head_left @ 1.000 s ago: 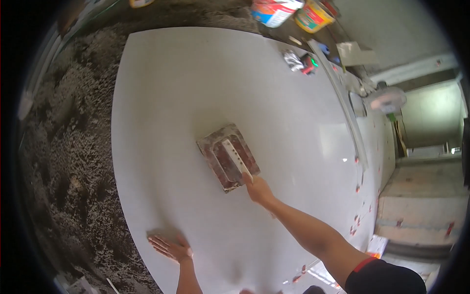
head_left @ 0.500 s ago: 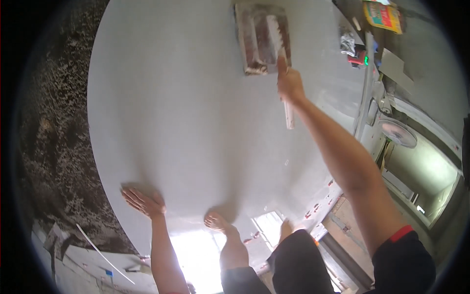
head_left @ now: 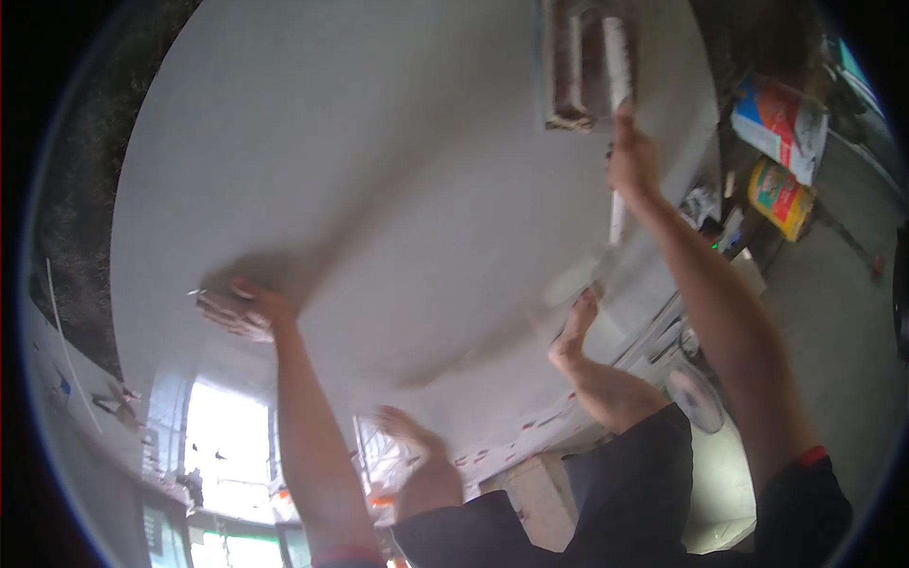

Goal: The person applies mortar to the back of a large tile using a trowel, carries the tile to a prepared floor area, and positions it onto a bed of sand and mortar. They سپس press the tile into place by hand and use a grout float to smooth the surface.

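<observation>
A broad grey slab (head_left: 398, 189), smooth and shiny like a large tile, spreads beneath me. At the slab's left side my left hand (head_left: 239, 310) is low over or on its surface, fingers apart and slightly blurred. A tiny white glint shows by its fingertips; I cannot tell what it is. My right hand (head_left: 632, 166) is closed round the long white handle of a rectangular float (head_left: 592, 66). The float has a worn, brownish back and lies at the far right of the slab, partly cut off by the picture's top edge.
My bare feet (head_left: 575, 327) rest on the slab. Dark rough mortar (head_left: 85, 170) borders its left edge. Beyond the right edge stand a yellow-and-red bag (head_left: 781, 199), a white-blue-red bag (head_left: 781, 123) and a fan (head_left: 696, 396). Small red pieces (head_left: 525, 428) line the near edge.
My view has turned and shifted. The float in my right hand is now farther right over the slab. My left hand has shifted from lying flat to a more bent pose. My right leg has stepped out.
</observation>
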Available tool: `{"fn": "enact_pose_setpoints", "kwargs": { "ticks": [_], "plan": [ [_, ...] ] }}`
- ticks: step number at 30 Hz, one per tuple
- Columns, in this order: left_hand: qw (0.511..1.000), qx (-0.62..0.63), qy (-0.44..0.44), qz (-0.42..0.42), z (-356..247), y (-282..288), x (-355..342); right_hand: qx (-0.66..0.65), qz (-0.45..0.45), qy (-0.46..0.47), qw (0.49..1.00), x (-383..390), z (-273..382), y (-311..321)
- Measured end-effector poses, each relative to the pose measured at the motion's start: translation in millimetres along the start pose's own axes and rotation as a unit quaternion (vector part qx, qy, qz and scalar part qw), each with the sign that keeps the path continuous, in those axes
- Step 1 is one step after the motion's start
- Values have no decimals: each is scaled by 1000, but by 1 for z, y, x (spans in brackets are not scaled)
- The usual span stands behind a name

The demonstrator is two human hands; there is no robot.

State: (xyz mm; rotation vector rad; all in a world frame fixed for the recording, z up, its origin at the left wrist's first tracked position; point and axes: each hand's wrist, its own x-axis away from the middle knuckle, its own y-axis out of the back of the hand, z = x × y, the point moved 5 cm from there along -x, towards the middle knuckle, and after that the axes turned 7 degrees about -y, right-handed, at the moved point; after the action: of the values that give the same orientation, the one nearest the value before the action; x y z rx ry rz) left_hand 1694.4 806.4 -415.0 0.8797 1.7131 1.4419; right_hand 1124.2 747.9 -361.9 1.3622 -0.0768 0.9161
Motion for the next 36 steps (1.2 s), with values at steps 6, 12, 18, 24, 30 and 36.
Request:
{"fn": "enact_pose_setpoints", "kwargs": {
  "ticks": [6,12,18,24,30,36],
  "plan": [
    [998,-35,-18,-44,7,1,1,-6,90,5,996,-6,-8,8],
    [999,0,11,-51,25,-9,3,23,123,158,979,1,-16,8],
    [968,-222,114,-21,-44,-4,48,-163,358,40,918,63,-77,-6],
    [977,-80,-195,-27,-229,-8,225,-93,298,141,940,96,-50,59],
    [978,-42,-204,-1,-256,10,256,-246,169,414,860,100,43,180],
    [995,-53,-46,70,-277,-7,215,-138,174,252,942,23,9,135]
  ]
}}
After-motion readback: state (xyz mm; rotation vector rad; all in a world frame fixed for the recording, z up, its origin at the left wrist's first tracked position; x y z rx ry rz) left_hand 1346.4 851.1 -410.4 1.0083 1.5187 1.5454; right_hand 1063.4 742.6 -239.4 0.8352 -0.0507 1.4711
